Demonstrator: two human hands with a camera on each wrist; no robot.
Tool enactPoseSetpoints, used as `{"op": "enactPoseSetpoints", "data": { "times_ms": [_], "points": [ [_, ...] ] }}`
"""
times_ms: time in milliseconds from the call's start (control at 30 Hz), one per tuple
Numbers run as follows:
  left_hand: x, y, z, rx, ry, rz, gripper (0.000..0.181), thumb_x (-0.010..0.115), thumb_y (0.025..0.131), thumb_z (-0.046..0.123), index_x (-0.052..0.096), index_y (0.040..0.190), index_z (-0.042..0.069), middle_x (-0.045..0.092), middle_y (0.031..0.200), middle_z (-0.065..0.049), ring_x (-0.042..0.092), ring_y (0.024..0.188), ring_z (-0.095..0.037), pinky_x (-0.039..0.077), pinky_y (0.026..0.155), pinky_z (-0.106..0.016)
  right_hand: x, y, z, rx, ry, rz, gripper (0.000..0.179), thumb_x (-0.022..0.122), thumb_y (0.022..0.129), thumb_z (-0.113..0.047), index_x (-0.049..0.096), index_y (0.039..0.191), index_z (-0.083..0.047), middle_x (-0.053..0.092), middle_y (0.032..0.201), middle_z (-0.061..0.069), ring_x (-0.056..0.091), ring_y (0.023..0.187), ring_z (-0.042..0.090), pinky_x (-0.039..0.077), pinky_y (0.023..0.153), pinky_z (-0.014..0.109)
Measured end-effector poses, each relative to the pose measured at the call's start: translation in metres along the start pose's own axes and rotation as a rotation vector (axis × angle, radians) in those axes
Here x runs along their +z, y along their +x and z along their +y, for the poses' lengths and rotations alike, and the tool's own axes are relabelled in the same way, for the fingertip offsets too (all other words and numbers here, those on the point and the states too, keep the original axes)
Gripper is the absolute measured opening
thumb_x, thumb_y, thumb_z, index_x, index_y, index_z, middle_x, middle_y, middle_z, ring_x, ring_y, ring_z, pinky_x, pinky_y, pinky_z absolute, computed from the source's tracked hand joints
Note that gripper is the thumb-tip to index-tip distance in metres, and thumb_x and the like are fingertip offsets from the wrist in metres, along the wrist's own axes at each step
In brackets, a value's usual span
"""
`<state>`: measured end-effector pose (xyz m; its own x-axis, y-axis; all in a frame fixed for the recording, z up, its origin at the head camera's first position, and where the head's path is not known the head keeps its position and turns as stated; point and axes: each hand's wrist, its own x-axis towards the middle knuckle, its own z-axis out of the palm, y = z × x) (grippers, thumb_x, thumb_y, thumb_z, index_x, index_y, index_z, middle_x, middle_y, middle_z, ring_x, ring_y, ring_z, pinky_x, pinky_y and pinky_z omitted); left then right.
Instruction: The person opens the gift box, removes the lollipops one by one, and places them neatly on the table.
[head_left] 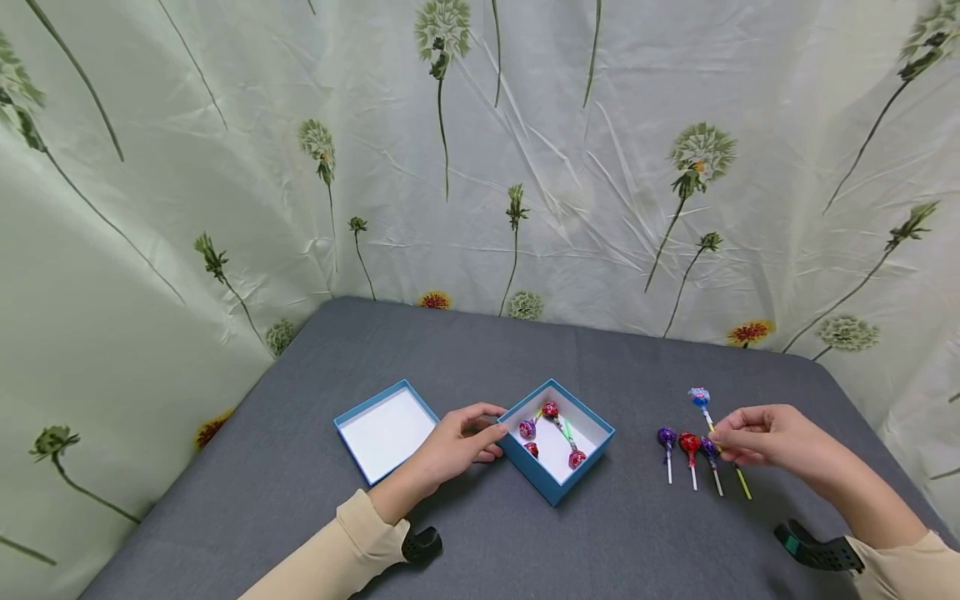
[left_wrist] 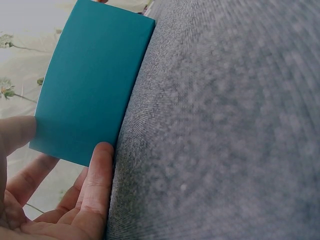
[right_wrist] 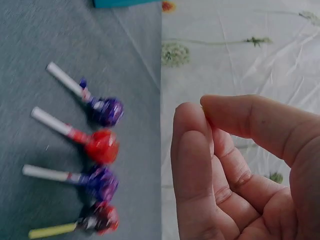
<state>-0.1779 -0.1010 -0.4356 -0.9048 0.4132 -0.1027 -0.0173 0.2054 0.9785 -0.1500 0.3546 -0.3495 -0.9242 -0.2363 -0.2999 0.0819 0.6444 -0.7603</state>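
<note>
My left hand point(head_left: 459, 443) holds the left corner of an open blue box point(head_left: 551, 493), thumb at the rim and fingers along the walls. In the left wrist view, one fingertip point(left_wrist: 103, 148) lies against the blue wall point(left_wrist: 95, 80) close to the table. Inside the box are several red-wrapped lollipops point(head_left: 577, 459). My right hand point(head_left: 772, 437) pinches the stick of a blue-wrapped lollipop point(head_left: 699, 397), raised head up; in the right wrist view the fingers hide it. Below it lie a purple lollipop point(right_wrist: 106, 111), a red one point(right_wrist: 102, 146), another purple one point(right_wrist: 101, 183) and a dark red one with a yellow stick point(right_wrist: 52, 230).
The box's lid point(head_left: 386, 433), white inside with blue edges, lies left of the box, partly behind my left forearm. A grey cloth covers the table point(head_left: 600, 550). A flower-printed curtain point(head_left: 570, 167) hangs along the back and left side.
</note>
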Motion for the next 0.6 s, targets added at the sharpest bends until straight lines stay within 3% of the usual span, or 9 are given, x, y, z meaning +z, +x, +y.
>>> {"op": "enactPoseSetpoints", "data": {
  "times_ms": [600],
  "points": [
    [0.001, 0.000, -0.001, -0.004, -0.007, 0.005, 0.042, 0.066, 0.109, 0.031, 0.064, 0.144, 0.009, 0.072, 0.130, -0.017, 0.078, 0.098, -0.019, 0.067, 0.089, -0.036, -0.011, -0.020, 0.063, 0.182, 0.109, 0.015, 0.036, 0.056, 0.113, -0.025, 0.074, 0.116, 0.006, 0.077, 0.095, -0.008, 0.070, 0.083, 0.001, 0.063, 0.077, 0.023]
  ]
}}
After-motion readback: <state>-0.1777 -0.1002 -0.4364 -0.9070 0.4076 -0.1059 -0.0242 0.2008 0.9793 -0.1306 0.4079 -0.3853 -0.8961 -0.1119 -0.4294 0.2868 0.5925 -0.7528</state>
